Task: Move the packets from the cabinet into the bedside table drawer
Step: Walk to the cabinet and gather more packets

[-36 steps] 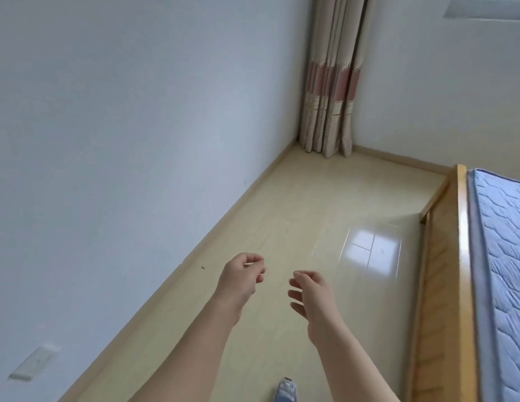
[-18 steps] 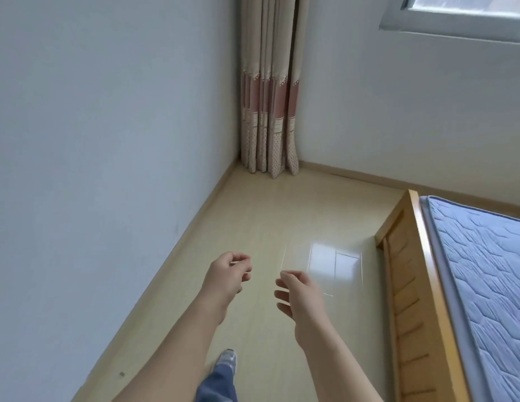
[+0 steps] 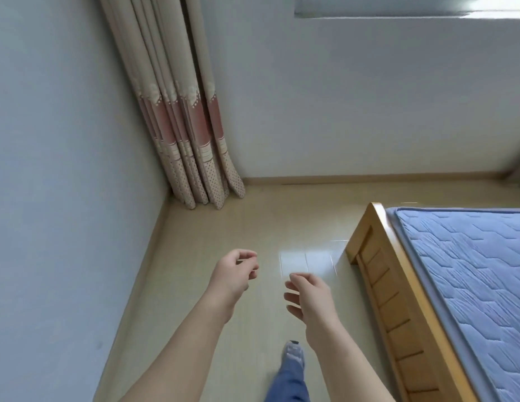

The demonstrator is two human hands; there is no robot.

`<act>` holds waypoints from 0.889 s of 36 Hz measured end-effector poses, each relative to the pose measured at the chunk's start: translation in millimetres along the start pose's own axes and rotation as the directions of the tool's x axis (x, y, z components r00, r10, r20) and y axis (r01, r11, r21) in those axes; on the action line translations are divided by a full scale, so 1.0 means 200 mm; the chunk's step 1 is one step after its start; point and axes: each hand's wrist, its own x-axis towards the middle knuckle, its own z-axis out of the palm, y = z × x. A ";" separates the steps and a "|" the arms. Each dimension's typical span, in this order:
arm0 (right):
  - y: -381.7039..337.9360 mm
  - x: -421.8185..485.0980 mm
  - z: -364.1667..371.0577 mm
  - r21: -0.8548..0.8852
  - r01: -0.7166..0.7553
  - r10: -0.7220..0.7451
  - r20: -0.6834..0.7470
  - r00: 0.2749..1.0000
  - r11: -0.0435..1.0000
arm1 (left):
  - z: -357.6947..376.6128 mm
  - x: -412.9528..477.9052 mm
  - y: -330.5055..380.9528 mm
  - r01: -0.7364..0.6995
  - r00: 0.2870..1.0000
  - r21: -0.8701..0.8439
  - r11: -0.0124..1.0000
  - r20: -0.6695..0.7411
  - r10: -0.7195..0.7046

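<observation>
No packets, cabinet or bedside table appear in the head view. My left hand [image 3: 234, 275] hangs out in front of me over the pale floor, fingers loosely curled and holding nothing. My right hand [image 3: 309, 295] is beside it, slightly nearer and to the right, also loosely curled and empty. The two hands are apart and touch nothing.
A wooden bed frame [image 3: 389, 288] with a blue quilted mattress [image 3: 467, 271] fills the right side. A beige and pink curtain [image 3: 183, 134] hangs in the far corner. A white wall [image 3: 64, 198] runs along the left. My leg and shoe [image 3: 293, 353] show at the bottom.
The view has swung right: the curtain has shifted left, more of the bed and far wall show. My foot has stepped forward. Both hands stay loosely curled and empty.
</observation>
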 end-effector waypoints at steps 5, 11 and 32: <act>-0.37 0.47 -0.13 0.016 0.011 -0.011 -0.039 0.999 1.000 | 0.27 0.47 0.30 -0.008 0.999 0.011 1.000 0.031 0.008; -0.83 0.99 -0.24 0.020 0.042 -0.040 -0.073 0.996 0.999 | 0.58 0.98 0.69 -0.030 0.996 0.019 0.999 0.083 0.029; -2.03 2.80 -0.53 0.231 0.094 -0.012 -0.335 0.942 0.968 | 1.65 2.89 1.76 -0.106 0.924 0.190 0.976 0.382 0.026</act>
